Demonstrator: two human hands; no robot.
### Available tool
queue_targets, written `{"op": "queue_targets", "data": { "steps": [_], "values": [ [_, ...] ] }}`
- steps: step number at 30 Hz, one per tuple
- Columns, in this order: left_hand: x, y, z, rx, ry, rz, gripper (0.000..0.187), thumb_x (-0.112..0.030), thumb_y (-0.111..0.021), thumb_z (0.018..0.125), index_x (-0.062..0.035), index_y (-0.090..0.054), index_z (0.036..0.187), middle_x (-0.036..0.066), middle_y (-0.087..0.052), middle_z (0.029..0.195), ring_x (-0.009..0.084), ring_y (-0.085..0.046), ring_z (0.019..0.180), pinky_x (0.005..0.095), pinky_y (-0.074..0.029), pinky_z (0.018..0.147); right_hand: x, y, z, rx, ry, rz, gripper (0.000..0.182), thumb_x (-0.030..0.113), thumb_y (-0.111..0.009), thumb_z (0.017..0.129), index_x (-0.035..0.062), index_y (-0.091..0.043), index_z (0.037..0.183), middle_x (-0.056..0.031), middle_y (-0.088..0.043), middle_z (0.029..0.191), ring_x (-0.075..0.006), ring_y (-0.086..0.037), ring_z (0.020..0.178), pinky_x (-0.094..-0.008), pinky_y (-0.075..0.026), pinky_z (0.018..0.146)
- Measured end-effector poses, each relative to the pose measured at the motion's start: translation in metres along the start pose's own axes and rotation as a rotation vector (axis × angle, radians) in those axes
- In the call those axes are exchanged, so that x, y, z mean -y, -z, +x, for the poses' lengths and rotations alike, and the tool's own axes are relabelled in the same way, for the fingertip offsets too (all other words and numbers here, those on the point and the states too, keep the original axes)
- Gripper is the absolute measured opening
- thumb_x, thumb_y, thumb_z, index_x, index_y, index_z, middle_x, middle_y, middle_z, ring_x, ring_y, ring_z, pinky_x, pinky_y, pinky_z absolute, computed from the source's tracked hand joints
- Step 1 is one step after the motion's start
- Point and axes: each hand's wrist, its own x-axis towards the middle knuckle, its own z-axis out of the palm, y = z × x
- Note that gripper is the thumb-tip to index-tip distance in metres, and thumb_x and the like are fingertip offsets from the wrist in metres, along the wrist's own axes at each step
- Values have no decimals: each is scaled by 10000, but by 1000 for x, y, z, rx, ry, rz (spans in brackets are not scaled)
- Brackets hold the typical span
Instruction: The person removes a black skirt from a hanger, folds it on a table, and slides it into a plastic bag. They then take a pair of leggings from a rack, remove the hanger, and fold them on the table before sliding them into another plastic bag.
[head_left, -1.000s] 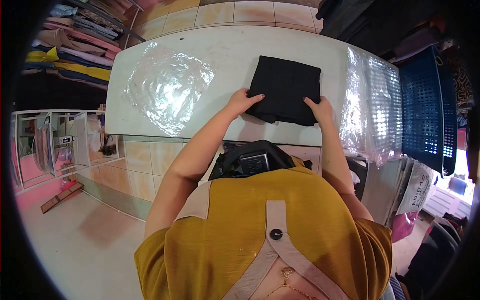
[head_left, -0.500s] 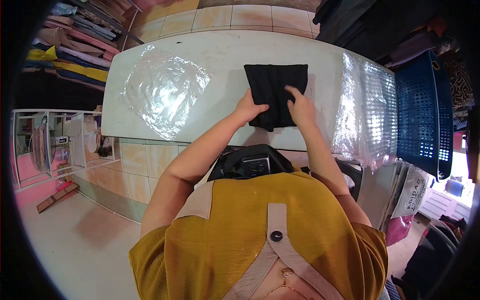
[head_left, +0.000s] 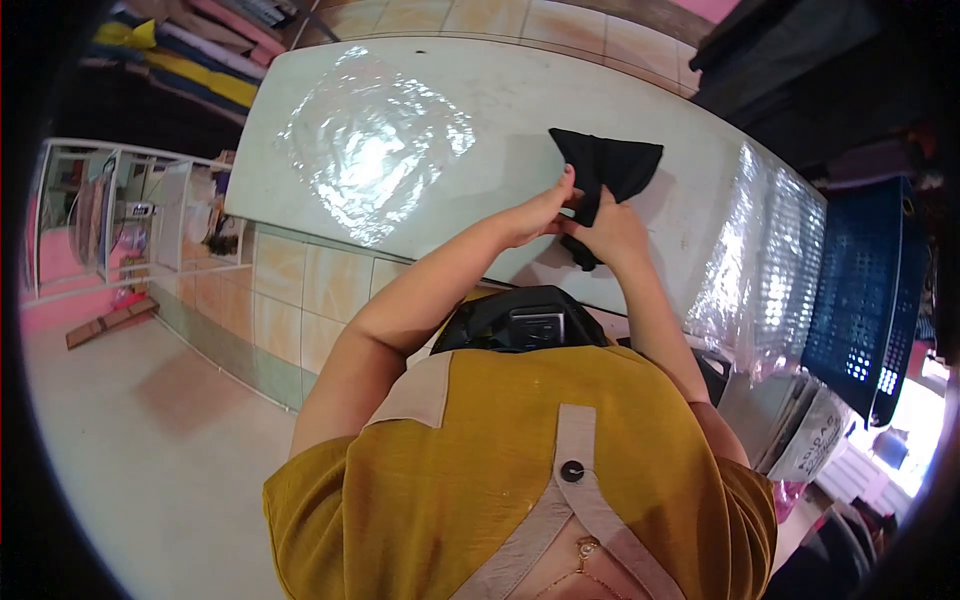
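Gathered between two bare hands, right of centre in the upper half of the frame: a black cloth (head_left: 630, 165), squeezed narrow through the middle, fanned out into a wide edge towards the upper right, with a short dark end below the hands near the front edge of a pale table (head_left: 480, 90); impossible to tell whether wholly lifted or partly resting there.

On the left side of the cloth, the left hand (head_left: 535, 217), thumb upright beside the fabric, fingers half curled and reaching in towards the narrowed part; too hidden to tell how far closed or how firm in hold; directly opposite, near enough to meet it, the right hand (head_left: 617, 238), fingers folded tightly on the pinched middle.

Left of centre, well apart from both hands, flat on the table: a crinkled sheet of clear plastic (head_left: 375, 145), bright with glare; at right, across the far end of the table, more clear plastic (head_left: 735, 255), just beside a blue basket (head_left: 865, 300) with perforated walls.

In the upper left, folded clothes (head_left: 215, 50) in stacked layers; in the upper right, dark garments (head_left: 800, 90); at bottom centre, a mustard top (head_left: 480, 440) with one dark button (head_left: 572, 471); between top and table, a black bag (head_left: 475, 325); at lower right, a packet (head_left: 815, 450) lettered "ADIDAS".
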Motion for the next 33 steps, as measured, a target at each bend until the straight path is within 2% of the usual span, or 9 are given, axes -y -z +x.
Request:
{"op": "queue_targets", "data": {
  "steps": [3,6,8,10,12,18,24,30,33],
  "values": [
    [8,15,-10,113,-30,-96,912,-740,-120,838,-24,-407,1325,81,-444,1305,168,-520,1029,302,-364,971,-5,0,2,-2,-5,-98,808,419,-722,653,59,-438,1318,-262,-575,1089,-368,-587,1006,-439,-488,829],
    [21,42,-28,17,-132,164,607,-539,-362,934,-47,-501,1261,92,-509,1275,211,-534,1075,316,-379,977,-19,3,-2,-67,5,-84,702,301,-705,655,100,-482,1289,-245,-599,1047,-368,-596,979,-436,-490,829],
    [39,91,-42,-270,-685,783,329,-224,-550,898,-57,-576,1180,110,-587,1183,245,-555,1077,332,-403,961,-32,3,0,-116,12,7,643,273,-686,655,106,-520,1254,-239,-615,1006,-370,-600,958,-428,-489,834],
    [42,132,-76,-596,-601,699,307,-52,-583,822,-43,-606,1128,144,-603,1152,293,-552,1111,341,-420,949,-39,2,-1,-129,-3,46,608,257,-676,649,83,-550,1218,-239,-621,1003,-368,-600,956,-424,-486,842],
    [60,176,-104,-840,-593,940,335,-89,-560,852,-67,-574,1186,134,-550,1246,328,-470,1212,416,-367,1004,-49,-2,2,-156,38,74,597,252,-674,646,87,-560,1209,-237,-625,1007,-366,-603,951,-418,-486,843],
    [93,227,-132,-752,-493,1256,429,-115,-541,860,-100,-489,1286,61,-439,1377,356,-324,1312,581,-209,1051,-15,28,-6,-96,105,157,512,183,-661,621,23,-616,1105,-225,-632,986,-358,-613,922,-385,-484,829],
    [91,235,-133,-739,-504,1179,380,-89,-466,903,-116,-505,1279,59,-467,1355,328,-327,1319,542,-195,1073,50,41,-14,36,433,152,505,116,-662,608,14,-611,1100,-211,-634,952,-335,-615,865,-360,-483,805],
    [80,253,-135,-711,-516,662,312,-121,-425,947,-152,-551,1231,60,-515,1313,292,-349,1317,558,-127,1079,122,14,0,398,745,65,525,148,-670,578,84,-640,1098,-204,-635,912,-352,-598,857,-399,-474,769],
    [72,260,-142,-607,-549,447,300,-134,-421,960,-115,-565,1223,68,-532,1298,243,-360,1313,414,-226,1075,149,-8,11,480,703,91,524,161,-668,586,60,-634,1099,-211,-639,940,-353,-602,890,-391,-476,799]
  ]
}}
